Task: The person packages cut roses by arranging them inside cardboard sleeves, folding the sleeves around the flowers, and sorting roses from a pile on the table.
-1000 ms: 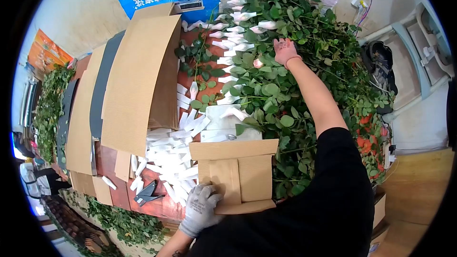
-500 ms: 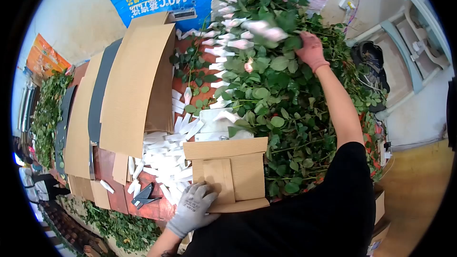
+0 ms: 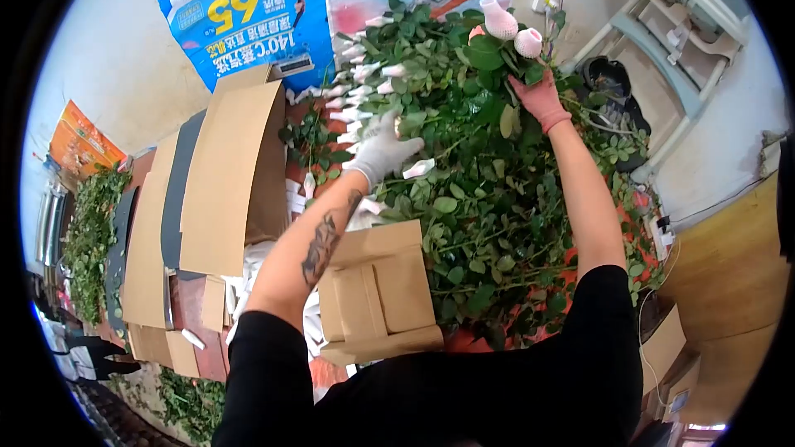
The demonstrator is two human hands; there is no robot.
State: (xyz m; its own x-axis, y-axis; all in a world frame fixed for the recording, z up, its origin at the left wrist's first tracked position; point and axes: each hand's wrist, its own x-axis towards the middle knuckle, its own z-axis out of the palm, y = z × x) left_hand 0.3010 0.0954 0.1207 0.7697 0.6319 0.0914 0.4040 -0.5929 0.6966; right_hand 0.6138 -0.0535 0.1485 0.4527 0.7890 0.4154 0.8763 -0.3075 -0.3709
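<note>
My right hand (image 3: 541,102), in a pinkish-red glove, is closed round the stems of a few roses (image 3: 499,18) held up at the back right. Their heads are in white foam-net sleeves (image 3: 528,42), and green leaves hang about the fingers. My left hand (image 3: 383,151), in a grey glove, is over the left side of the rose pile (image 3: 472,190), fingers apart and nothing visibly held. Beside it is a row of white-sleeved rose heads (image 3: 352,114). One more sleeved head (image 3: 419,169) lies just right of the left hand.
An opened cardboard box piece (image 3: 377,290) lies in front of my body. Larger cardboard sheets (image 3: 228,174) stand at the left, with loose white sleeves (image 3: 240,285) near them. A folding chair (image 3: 671,58) leans at the right, a dark shoe (image 3: 609,83) near it.
My left hand has left the cardboard and moved up and forward to the rose heads. My right hand has raised the sleeved roses, now upright. The view has shifted.
</note>
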